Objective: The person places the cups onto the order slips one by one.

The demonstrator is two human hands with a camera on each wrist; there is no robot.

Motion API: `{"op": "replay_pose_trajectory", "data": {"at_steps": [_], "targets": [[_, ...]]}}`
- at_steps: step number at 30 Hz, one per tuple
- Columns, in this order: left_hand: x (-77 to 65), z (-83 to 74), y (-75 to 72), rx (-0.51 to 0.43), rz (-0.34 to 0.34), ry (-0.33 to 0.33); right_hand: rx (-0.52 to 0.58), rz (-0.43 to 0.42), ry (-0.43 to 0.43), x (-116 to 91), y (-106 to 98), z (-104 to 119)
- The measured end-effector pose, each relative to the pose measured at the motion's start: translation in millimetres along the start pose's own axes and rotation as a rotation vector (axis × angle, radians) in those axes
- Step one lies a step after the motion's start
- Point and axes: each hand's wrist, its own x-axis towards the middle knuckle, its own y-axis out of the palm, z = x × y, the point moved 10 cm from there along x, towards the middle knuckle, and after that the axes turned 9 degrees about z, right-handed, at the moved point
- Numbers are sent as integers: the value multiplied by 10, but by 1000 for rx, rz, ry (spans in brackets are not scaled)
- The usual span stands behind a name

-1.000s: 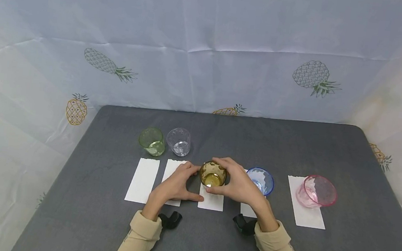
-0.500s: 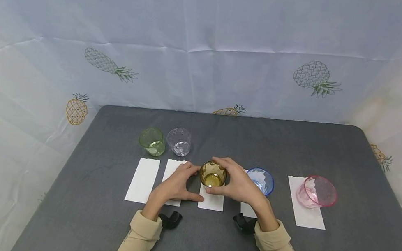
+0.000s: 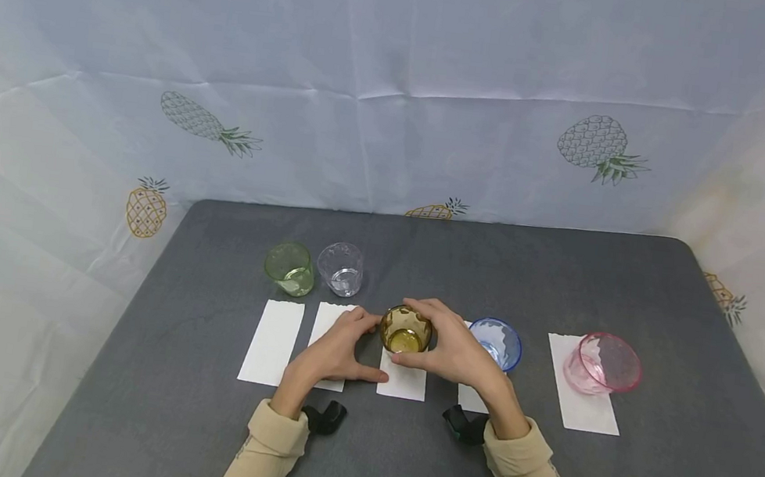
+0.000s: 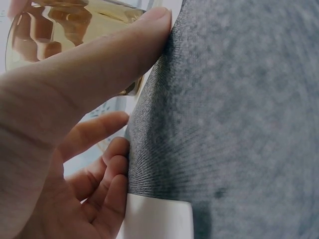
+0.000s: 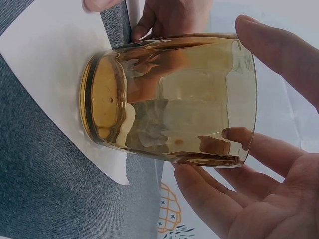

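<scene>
Between thumb and fingers, my right hand (image 3: 458, 349) holds an amber drinking glass (image 3: 406, 331) near its rim. In the right wrist view the glass's base is right at a white paper strip (image 5: 45, 50). My left hand (image 3: 338, 347) lies across the second paper strip (image 3: 327, 323) from the left. Its thumb (image 4: 124, 42) reaches straight onto the middle strip (image 3: 401, 382), in front of the glass. The left index fingertip is close beside the amber glass, and the other left fingers bend loosely down at the grey tabletop (image 3: 386, 459).
A green glass (image 3: 290, 269) and a clear glass (image 3: 341, 269) stand at the back left. Behind my right wrist, a blue-rimmed glass (image 3: 495, 344) sits on a strip. Farther right, a pink glass (image 3: 602, 364) stands on another. A bare strip (image 3: 271, 344) lies far left.
</scene>
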Motion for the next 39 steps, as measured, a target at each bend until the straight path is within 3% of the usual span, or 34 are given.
{"op": "replay_pose_trajectory", "data": {"at_steps": [18,39], "targets": [[-5,-21,-7,-2,-10,8,14,-3,-4,-3,14,-12],[-24,-56,23,33,25,-6,38,7,9,-21,59,-22]]}}
